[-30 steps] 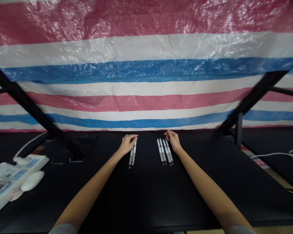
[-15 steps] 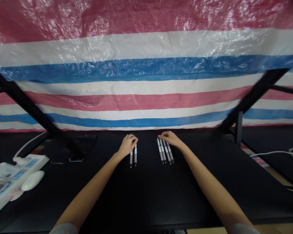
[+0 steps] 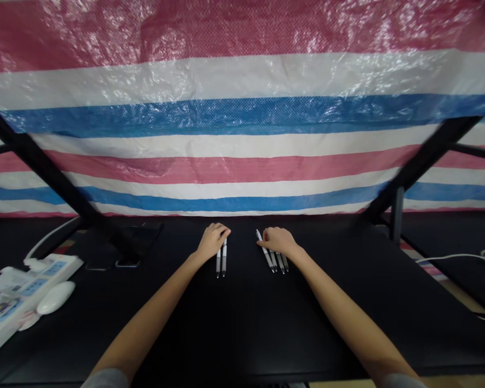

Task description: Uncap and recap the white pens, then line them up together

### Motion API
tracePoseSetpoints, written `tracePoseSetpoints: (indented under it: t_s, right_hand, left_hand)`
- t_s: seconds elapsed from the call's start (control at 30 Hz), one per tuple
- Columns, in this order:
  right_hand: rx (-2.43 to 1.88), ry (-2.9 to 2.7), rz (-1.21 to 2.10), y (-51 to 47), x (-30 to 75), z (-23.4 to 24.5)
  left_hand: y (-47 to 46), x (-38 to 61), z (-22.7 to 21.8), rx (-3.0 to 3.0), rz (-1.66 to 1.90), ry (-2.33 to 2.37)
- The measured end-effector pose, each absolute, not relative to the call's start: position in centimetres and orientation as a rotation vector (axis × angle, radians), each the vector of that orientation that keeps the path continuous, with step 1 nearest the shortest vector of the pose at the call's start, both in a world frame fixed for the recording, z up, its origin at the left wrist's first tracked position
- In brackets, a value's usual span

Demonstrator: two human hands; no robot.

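On the black counter (image 3: 242, 323), tips toward you, lay two pens (image 3: 224, 260) and, to their right, four pens (image 3: 268, 259). Your left grip (image 3: 213, 240), fingers curled, covered the pair's far ends; your right grip (image 3: 280, 240) arched over the four, fingertips at the leftmost. Whether either pinched a pen could not be told. Behind hung a striped sheet (image 3: 242, 118).

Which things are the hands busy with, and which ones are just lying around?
Being handled:
- two pens, tops partly covered by the left hand
- four pens, partly covered by the right hand

Just lying around:
- white power strip
- white rounded thing, maybe a mouse
- white cable, far right
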State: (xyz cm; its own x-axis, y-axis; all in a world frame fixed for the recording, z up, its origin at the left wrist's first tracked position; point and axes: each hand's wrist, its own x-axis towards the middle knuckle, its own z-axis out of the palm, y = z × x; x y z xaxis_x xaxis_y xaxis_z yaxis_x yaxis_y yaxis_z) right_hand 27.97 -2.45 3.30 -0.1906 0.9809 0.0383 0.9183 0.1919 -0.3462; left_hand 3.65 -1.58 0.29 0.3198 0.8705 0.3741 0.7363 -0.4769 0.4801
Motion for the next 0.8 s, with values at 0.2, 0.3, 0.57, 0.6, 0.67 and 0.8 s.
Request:
tracePoseSetpoints:
  t_s: [0.2,0.3,0.57,0.6,0.67,0.8]
  right_hand:
    - [-1.763,-2.140,0.822,-1.9,28.6,4.1]
    - [-1.399,-1.962,1.240,-2.1,28.7,5.0]
    - [-0.983,-1.670,1.636,-3.2,27.9,6.3]
    - [-0.990,-1.708,1.638,-3.3,27.9,6.4]
    - [-0.986,-1.795,1.635,-3.5,27.8,6.4]
    - [-0.967,-1.916,1.627,-3.6,27.7,6.3]
  left_hand:
    - [-1.8,3.9,1.4,2.314,1.021,1.382]
    - [-2.2,4.4,2.9,2.247,1.048,1.264]
    - [-3.5,5.1,5.8,2.227,1.067,1.059]
    - [-3.6,5.1,5.9,2.238,1.062,1.040]
    - [-3.7,5.1,5.9,2.267,1.024,0.997]
    - [-4.1,5.1,6.1,2.309,0.864,0.941]
